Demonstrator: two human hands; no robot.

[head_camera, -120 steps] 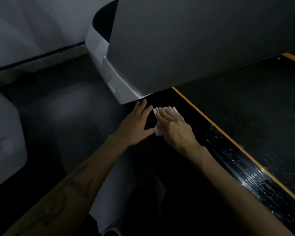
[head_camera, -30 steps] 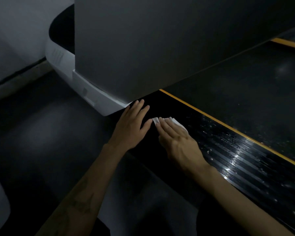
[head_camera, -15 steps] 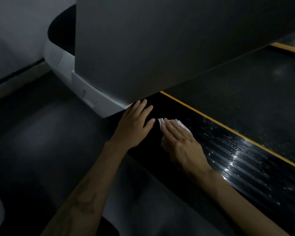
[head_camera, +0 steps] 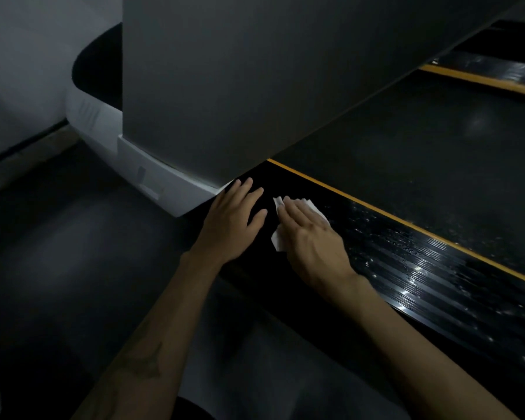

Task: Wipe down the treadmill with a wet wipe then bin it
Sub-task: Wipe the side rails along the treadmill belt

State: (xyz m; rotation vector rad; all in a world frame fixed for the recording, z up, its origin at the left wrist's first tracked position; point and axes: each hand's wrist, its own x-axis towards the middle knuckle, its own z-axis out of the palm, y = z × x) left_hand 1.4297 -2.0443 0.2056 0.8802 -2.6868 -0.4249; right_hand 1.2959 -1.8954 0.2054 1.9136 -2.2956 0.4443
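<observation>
My right hand (head_camera: 311, 241) lies flat with straight fingers on a white wet wipe (head_camera: 278, 239), pressing it against the treadmill's black ribbed side rail (head_camera: 406, 268). Bits of the wipe show past my fingertips and beside my thumb; the rest is hidden under my palm. My left hand (head_camera: 234, 219) rests flat on the same rail just to the left, fingers spread, holding nothing. The rail glistens with wet streaks to the right of the wipe. A yellow stripe (head_camera: 376, 212) divides the rail from the dark belt (head_camera: 422, 165).
A large grey upright panel (head_camera: 240, 86) of the treadmill overhangs the rail just beyond my fingertips. Its white base cover (head_camera: 152, 177) curves off to the left. Dark floor (head_camera: 58, 253) lies at left. A second yellow-edged rail (head_camera: 482, 77) shows far right. No bin is in view.
My right hand with the wipe has shifted only slightly along the rail near the grey panel. My left hand has stayed flat in the same spot. The camera view has moved a little.
</observation>
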